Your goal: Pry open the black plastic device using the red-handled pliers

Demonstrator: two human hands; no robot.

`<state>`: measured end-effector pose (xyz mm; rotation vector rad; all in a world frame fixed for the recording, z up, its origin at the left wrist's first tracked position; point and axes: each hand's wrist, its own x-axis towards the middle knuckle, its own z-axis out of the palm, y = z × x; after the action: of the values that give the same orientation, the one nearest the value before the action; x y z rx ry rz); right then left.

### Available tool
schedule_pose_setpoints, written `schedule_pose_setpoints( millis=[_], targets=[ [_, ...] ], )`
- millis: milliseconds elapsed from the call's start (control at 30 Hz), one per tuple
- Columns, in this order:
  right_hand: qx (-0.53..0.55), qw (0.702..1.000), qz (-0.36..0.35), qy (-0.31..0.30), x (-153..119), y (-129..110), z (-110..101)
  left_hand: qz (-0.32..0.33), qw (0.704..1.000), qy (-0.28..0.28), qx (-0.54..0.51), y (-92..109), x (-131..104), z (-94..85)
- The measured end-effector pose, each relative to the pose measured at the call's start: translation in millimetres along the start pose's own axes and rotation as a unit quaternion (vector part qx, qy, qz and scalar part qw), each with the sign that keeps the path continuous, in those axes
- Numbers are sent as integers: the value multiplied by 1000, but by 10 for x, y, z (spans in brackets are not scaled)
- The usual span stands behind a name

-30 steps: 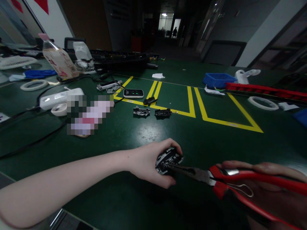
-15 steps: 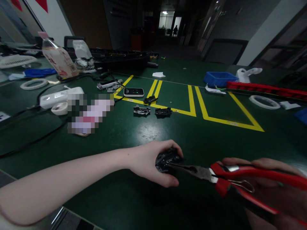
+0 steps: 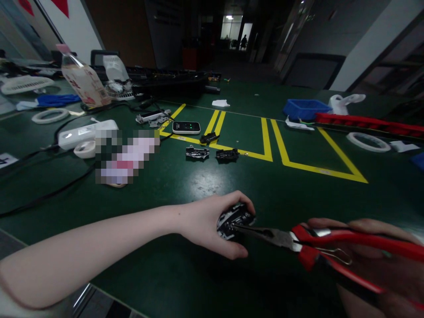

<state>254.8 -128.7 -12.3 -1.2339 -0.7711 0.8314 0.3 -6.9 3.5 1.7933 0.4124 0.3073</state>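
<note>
Near the front of the green table, my left hand (image 3: 212,223) grips a small black mechanical part (image 3: 233,221) between thumb and fingers. My right hand (image 3: 374,260), at the lower right, is wrapped round red-handled long-nose pliers (image 3: 306,245). The plier tips touch the middle of the black part; whether they pinch anything there is too small to tell. Farther back lie three similar small parts: a silver-and-black one (image 3: 197,153), a black one (image 3: 227,155) and another black one (image 3: 209,138) on the yellow tape.
A black-and-white device (image 3: 186,128) with green lights lies behind the small parts. On the left are a blurred-out phone (image 3: 132,159), a white power strip (image 3: 86,132) and a bottle (image 3: 84,79). A blue tray (image 3: 304,109) and tape roll (image 3: 368,141) are on the right.
The black part in my left hand has tilted slightly, showing more of its light metal edges. The plier tips still touch it. The whole view has shifted a little.
</note>
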Motion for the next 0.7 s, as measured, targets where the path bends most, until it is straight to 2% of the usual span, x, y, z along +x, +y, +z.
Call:
schedule_pose_setpoints(
  millis=[300,533,700],
  targets=[
    [11,992,85,92,-46,0,99,5,1000,14,17,-11,1,3],
    [7,992,76,96,13,-28,61,-27,999,-17,-7,37,6,-30],
    [-44,998,10,41,9,-86,54,-13,1000,-17,3,51,-4,-58]
  ],
)
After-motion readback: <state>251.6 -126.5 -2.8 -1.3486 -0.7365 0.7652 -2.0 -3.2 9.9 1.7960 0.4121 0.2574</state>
